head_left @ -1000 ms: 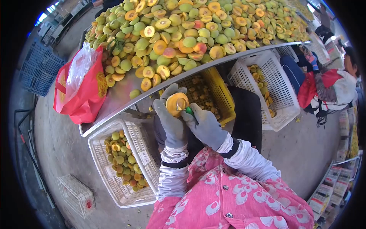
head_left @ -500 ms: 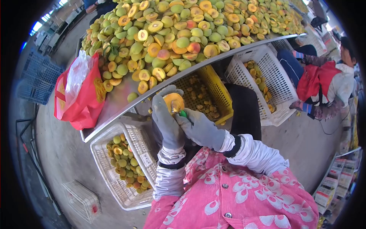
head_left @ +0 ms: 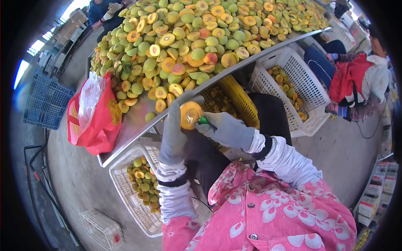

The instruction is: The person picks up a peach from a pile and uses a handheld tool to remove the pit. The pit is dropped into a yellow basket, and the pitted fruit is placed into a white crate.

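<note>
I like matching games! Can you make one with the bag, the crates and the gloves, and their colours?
Things:
1. bag on the table
2. crate behind the peach half
3. crate at the left knee
4. glove on the right hand

Colours:
a. white
b. grey
c. red
d. yellow

Pairs: 1-c, 2-d, 3-a, 4-b

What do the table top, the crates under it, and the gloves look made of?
Table top: looks like sheet metal, dull grey with a thin bright edge.
White crate and yellow crate: apparently moulded plastic, open lattice walls.
Gloves on the left hand and right hand: grey, matte, probably knit fabric; any coating can't be told.
The halved peach sits in the left hand.
</note>
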